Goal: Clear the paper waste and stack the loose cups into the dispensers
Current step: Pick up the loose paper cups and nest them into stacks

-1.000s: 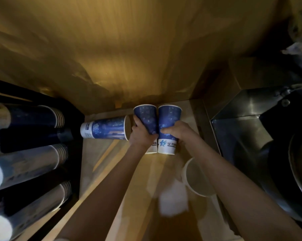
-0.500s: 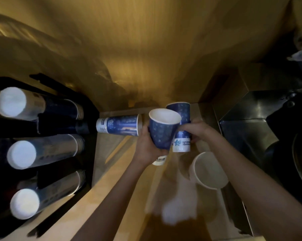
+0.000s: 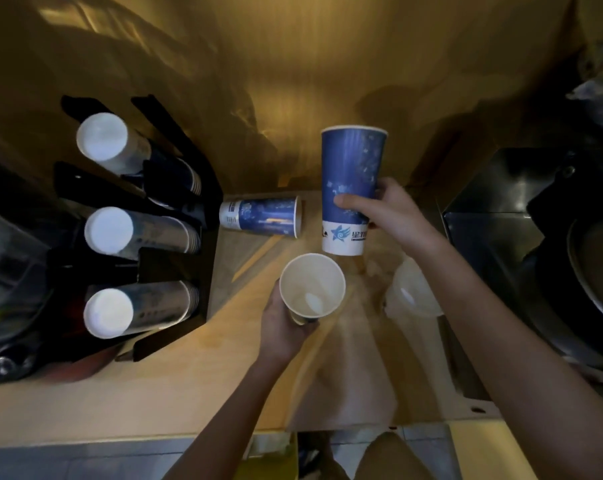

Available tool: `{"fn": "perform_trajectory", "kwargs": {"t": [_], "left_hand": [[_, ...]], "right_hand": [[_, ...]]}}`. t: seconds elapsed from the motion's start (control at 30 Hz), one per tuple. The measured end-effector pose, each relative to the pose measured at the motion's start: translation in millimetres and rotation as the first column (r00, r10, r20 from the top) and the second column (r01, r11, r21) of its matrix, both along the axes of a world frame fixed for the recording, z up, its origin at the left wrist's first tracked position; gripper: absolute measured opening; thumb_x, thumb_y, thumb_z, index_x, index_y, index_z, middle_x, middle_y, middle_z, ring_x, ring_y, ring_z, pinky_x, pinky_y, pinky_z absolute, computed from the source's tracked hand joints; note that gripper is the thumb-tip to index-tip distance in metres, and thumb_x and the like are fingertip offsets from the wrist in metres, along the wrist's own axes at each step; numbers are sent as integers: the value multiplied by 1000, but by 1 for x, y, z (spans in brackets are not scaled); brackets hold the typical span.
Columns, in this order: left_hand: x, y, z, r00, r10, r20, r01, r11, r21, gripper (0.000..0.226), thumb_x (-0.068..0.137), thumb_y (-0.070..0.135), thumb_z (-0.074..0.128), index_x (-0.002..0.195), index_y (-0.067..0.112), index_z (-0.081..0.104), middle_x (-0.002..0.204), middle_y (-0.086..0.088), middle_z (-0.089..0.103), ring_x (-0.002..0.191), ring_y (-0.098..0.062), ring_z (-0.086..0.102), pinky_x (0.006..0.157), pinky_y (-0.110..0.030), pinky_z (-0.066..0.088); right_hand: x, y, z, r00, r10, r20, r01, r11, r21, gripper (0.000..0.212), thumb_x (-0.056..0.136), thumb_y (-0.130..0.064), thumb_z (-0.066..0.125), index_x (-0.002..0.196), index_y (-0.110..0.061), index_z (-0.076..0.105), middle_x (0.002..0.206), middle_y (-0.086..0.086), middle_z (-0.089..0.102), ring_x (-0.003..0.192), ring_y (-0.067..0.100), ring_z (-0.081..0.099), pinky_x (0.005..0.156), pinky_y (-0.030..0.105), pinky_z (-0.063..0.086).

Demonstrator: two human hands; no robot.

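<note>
My left hand [image 3: 286, 327] grips a blue paper cup [image 3: 312, 285] from below, its white mouth turned up toward me. My right hand [image 3: 390, 209] holds a second tall blue cup [image 3: 350, 188] by its side, lifted above the wooden counter [image 3: 196, 386], white base nearest me. A third blue cup [image 3: 262, 217] lies on its side on the counter, its base toward the black cup dispenser [image 3: 175, 265]. Three rows of stacked cups [image 3: 137, 233] fill the dispenser at the left.
A clear plastic cup [image 3: 412, 296] sits on the counter under my right forearm. A steel appliance with a dark bowl [image 3: 542, 258] stands at the right. The wooden back wall [image 3: 293, 81] closes off the far side.
Both cups have come up off the counter and apart. My left hand drew its cup toward me and tipped the mouth up; my right hand raised its cup. The view pulled back.
</note>
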State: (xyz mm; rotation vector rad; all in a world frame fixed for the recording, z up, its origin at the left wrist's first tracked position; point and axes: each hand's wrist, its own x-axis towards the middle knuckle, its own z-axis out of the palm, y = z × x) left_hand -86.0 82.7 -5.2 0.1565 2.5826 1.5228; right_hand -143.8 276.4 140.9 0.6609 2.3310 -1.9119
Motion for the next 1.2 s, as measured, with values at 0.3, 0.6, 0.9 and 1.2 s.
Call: {"fn": "perform_trajectory", "kwargs": {"t": [0.3, 0.6, 0.9, 1.2], "left_hand": [[8, -10, 0, 999, -22, 27, 22, 1000, -19, 89, 47, 2, 86, 126, 4, 44, 120, -14, 59, 106, -17, 51, 77, -9, 33], [9, -10, -2, 1000, -7, 7, 7, 1000, 26, 92, 46, 4, 86, 128, 8, 43, 118, -5, 59, 105, -13, 51, 78, -9, 36], [10, -9, -1, 1000, -23, -9, 23, 1000, 10, 86, 51, 8, 86, 126, 5, 44, 120, -11, 58, 104, -13, 47, 77, -2, 32], [10, -9, -3, 1000, 23, 19, -23, 1000, -18, 83, 47, 8, 86, 120, 9, 47, 101, 5, 54, 93, -14, 54, 67, 6, 34]], "right_hand": [[58, -46, -2, 972, 61, -226, -51, 997, 52, 72, 52, -44, 78, 113, -32, 41, 107, -12, 60, 101, 7, 60, 83, 27, 50], [100, -69, -59, 972, 137, -189, -76, 952, 298, 71, 48, -38, 79, 109, -31, 42, 99, -14, 52, 96, 6, 52, 69, -2, 36], [104, -68, -63, 938, 342, -50, -280, 836, 471, 102, 62, -51, 74, 143, -28, 15, 149, -5, 29, 132, 9, 28, 105, 26, 29], [83, -62, -44, 885, 466, 24, -311, 551, 774, 59, 80, -56, 53, 121, -14, 45, 117, 6, 55, 102, 20, 50, 78, 27, 35]]}}
